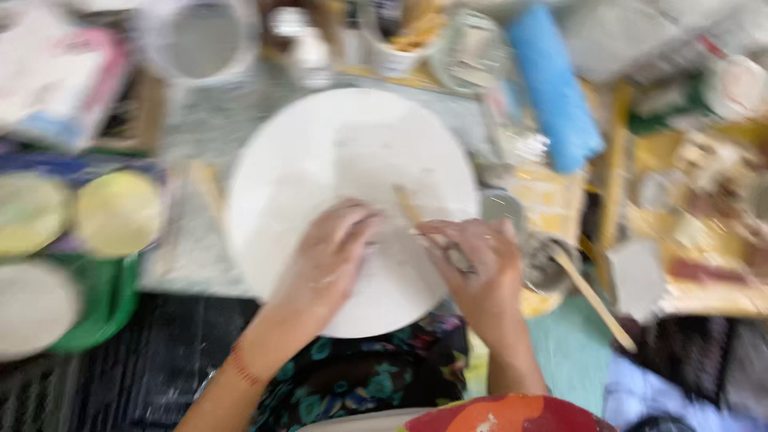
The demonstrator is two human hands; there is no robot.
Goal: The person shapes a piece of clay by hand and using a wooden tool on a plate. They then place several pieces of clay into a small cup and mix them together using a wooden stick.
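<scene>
Two hands worked the white disc [344,160]: left hand [332,256] pressed flat, right hand [472,268] pinching a thin wooden tool [408,206], mid-shaping; steadier strokes seemed needed next.

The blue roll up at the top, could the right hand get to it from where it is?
Probably yes. The right hand holds a thin stick over the white disc, and the blue roll lies above it with only low clutter between, though the picture is blurred.

matt white disc [336,160], wooden stick [410,206]
</scene>
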